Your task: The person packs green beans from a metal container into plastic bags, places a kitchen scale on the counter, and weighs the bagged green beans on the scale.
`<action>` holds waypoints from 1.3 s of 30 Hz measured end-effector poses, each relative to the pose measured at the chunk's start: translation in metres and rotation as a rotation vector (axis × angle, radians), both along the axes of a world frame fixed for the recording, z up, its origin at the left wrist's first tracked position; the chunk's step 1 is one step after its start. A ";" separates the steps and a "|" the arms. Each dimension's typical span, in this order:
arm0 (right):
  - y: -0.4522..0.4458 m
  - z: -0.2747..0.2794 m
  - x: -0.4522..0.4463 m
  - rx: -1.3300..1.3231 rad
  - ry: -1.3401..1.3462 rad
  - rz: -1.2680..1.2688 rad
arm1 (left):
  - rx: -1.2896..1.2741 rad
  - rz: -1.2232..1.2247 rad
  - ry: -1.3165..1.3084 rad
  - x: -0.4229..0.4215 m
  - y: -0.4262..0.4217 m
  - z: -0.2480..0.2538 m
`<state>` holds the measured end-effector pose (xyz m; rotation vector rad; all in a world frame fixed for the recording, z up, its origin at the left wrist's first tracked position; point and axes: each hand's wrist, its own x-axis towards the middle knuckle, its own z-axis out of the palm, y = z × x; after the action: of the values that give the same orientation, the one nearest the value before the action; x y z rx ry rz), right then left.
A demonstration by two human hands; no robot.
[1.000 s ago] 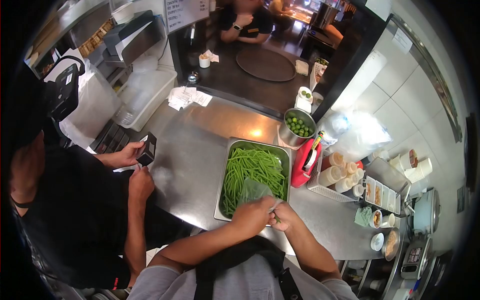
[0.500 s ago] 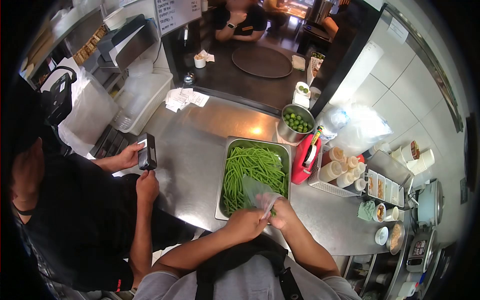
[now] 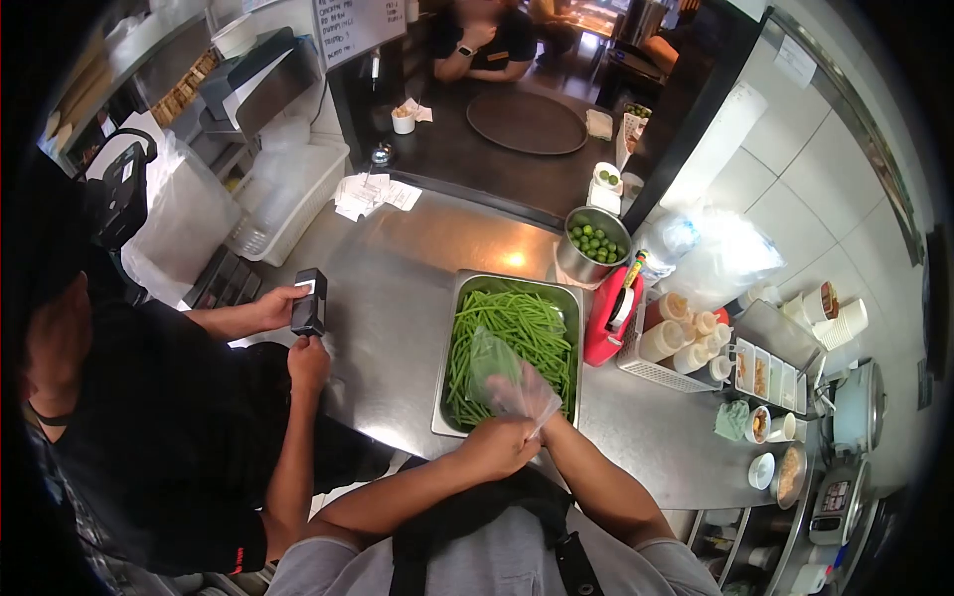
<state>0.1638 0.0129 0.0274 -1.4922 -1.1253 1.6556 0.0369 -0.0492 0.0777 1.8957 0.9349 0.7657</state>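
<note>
Clear plastic bag (image 3: pixel 490 350) is over long green beans (image 3: pixel 497 310), which lie in rectangular steel pan (image 3: pixel 573 310). Left hand (image 3: pixel 500 447) clamped on bag; right hand (image 3: pixel 512 385) inside it, grip I cannot tell. Round steel pot (image 3: pixel 584 266) contains green limes (image 3: pixel 594 241); white basket (image 3: pixel 664 374), squeeze bottles (image 3: pixel 661 342).

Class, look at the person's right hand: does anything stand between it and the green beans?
Yes: the clear plastic bag. The right hand seems inside it, so its film separates that hand from the green beans in the metal pan.
</note>
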 end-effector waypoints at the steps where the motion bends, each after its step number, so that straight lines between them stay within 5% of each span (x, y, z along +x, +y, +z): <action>1: 0.009 -0.014 0.000 0.227 -0.376 0.338 | -0.023 0.026 -0.047 0.000 0.001 0.000; 3: 0.018 -0.050 0.000 0.458 -0.756 0.675 | -0.051 0.120 -0.124 0.001 0.003 0.005; 6: 0.003 -0.063 -0.008 0.921 -0.984 0.531 | -0.040 0.237 -0.002 -0.001 0.008 0.014; 8: -0.013 -0.031 -0.010 0.286 -0.222 -0.024 | -0.001 0.259 0.110 -0.004 0.008 0.012; 13: -0.002 -0.016 -0.008 0.274 -0.327 0.075 | -0.069 0.243 0.415 -0.007 0.006 -0.001; 18: -0.003 -0.027 -0.017 0.435 -0.215 0.028 | -0.086 -0.048 0.150 -0.002 -0.001 -0.013; 20: 0.007 -0.019 -0.021 0.483 -0.473 0.062 | 0.037 -0.029 0.111 0.001 0.000 -0.019; 21: 0.015 -0.013 -0.021 0.485 -0.474 0.058 | -0.202 0.040 0.033 0.000 0.004 -0.018; 22: 0.026 -0.007 -0.019 0.367 -0.539 0.239 | -0.441 0.110 -0.044 -0.001 0.009 -0.017; 24: 0.036 0.002 -0.013 0.245 -0.596 0.416 | -0.502 0.174 -0.087 -0.010 0.021 -0.011; 26: 0.040 0.016 -0.001 0.018 -0.245 0.833 | -0.648 0.313 -0.291 -0.020 0.031 -0.008; 27: 0.042 0.039 -0.003 0.192 -0.516 0.813 | -0.647 0.312 -0.290 -0.025 0.036 -0.004; 30: 0.039 0.084 -0.005 0.326 -0.613 0.754 | -0.724 0.375 -0.421 -0.037 0.045 0.008; 39: 0.041 0.045 -0.007 0.377 -0.636 1.113 | -0.748 0.261 -0.388 -0.033 0.048 0.009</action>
<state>0.1567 0.0542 0.0729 -1.1918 -2.7985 1.3977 0.0042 -0.0010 0.0872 0.9503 1.0375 0.7562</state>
